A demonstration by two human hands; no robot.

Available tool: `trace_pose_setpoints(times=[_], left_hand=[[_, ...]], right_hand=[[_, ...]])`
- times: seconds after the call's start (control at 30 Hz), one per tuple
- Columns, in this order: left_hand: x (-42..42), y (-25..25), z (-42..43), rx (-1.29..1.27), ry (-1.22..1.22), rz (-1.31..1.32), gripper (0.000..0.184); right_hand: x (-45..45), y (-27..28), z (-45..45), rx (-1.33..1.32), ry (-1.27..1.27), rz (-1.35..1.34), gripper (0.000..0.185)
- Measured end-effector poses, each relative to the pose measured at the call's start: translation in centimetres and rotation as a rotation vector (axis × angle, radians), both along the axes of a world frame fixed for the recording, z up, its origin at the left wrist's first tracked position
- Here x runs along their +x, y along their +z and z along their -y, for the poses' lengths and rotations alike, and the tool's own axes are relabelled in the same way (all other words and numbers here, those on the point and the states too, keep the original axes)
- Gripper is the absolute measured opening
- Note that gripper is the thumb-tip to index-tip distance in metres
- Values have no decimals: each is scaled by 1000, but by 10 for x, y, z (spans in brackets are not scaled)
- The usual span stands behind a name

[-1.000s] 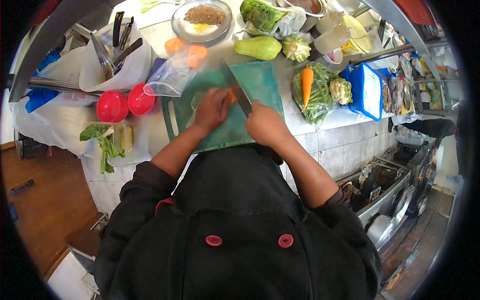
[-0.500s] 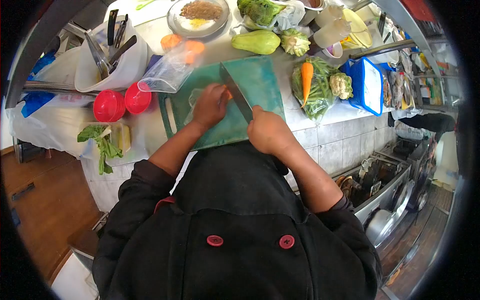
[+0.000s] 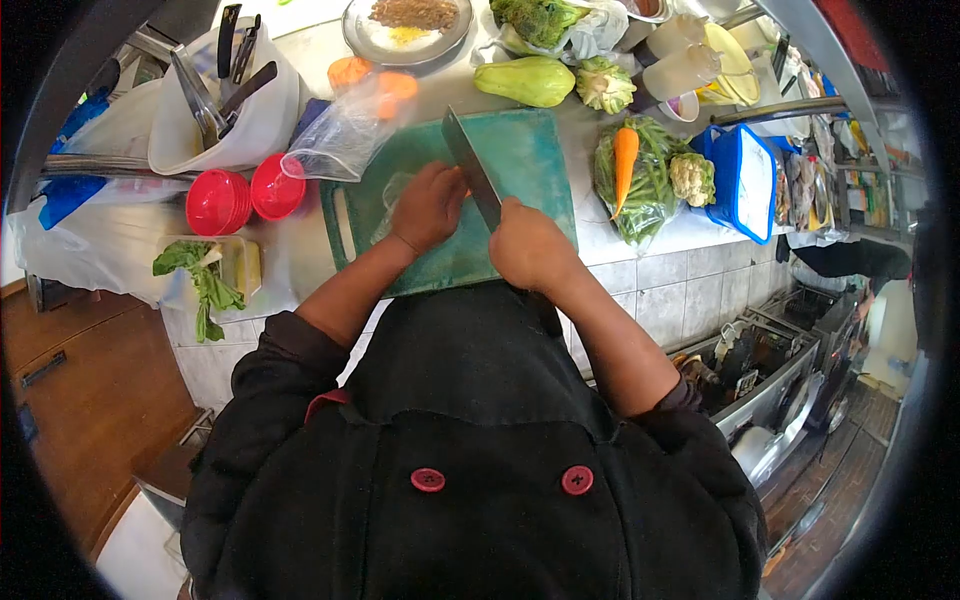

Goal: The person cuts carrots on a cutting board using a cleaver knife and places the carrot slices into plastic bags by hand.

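A green cutting board lies on the counter in front of me. My right hand is closed around the handle of a large knife, whose blade points away over the board. Just left of the blade, my left hand has its fingers curled on a small orange piece, mostly hidden under the fingertips. Beside that hand, clear plastic lies on the board. Another clear bag rests over the board's upper left corner, by orange pieces.
Red bowls and a utensil tub stand at the left. Behind the board are a metal plate and a green squash. To the right are a carrot, bagged green beans and a blue container.
The view has shifted slightly. Both hands stay close together over the board, with the knife still in my right hand and its blade beside my left fingertips.
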State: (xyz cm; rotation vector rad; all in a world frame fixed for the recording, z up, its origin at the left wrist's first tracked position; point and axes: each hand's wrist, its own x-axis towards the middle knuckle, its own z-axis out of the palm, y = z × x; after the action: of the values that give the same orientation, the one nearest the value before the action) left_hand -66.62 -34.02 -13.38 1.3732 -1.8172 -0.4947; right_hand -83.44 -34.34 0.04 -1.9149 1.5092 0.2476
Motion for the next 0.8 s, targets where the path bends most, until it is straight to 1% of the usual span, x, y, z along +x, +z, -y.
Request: trace_pose_setpoints(times=[0.03,0.07,0.1,0.2,0.27,0.3,0.37,0.4,0.47,0.6,0.67,0.8], left_hand=[[0,-2,0,-21,1,12,26],[1,-4,0,-46,0,26,25],[1,-6,-1,-51,-3,31,25],[4,-4,-1,-46,9,83,24],[1,2,2,3,-23,40,22],[-2,3,5,-14,-28,38,22],[-2,2,3,-176,44,-39,13],[-1,0,2,-178,45,-38,13],[-1,1,1,-170,67,0,20],[1,-1,4,-185,36,-64,16],[3,8,3,-37,101,-39,16],[0,6,3,-32,133,-49,14]], right_hand=[[3,-17,0,2,1,1,30],[7,-41,1,-10,-46,23,30],[11,-53,3,-27,-94,46,31],[22,-50,8,-34,-166,50,33],[10,-53,12,-64,-148,94,32],[2,-52,17,-92,-115,130,31],[-10,-41,12,-117,-113,133,31],[-13,-36,6,-123,-112,138,32],[-21,-23,-3,-109,-113,122,32],[-32,-11,-15,-101,-127,122,31],[-33,-7,-19,-95,-135,116,30],[-34,-8,-24,-80,-123,122,28]])
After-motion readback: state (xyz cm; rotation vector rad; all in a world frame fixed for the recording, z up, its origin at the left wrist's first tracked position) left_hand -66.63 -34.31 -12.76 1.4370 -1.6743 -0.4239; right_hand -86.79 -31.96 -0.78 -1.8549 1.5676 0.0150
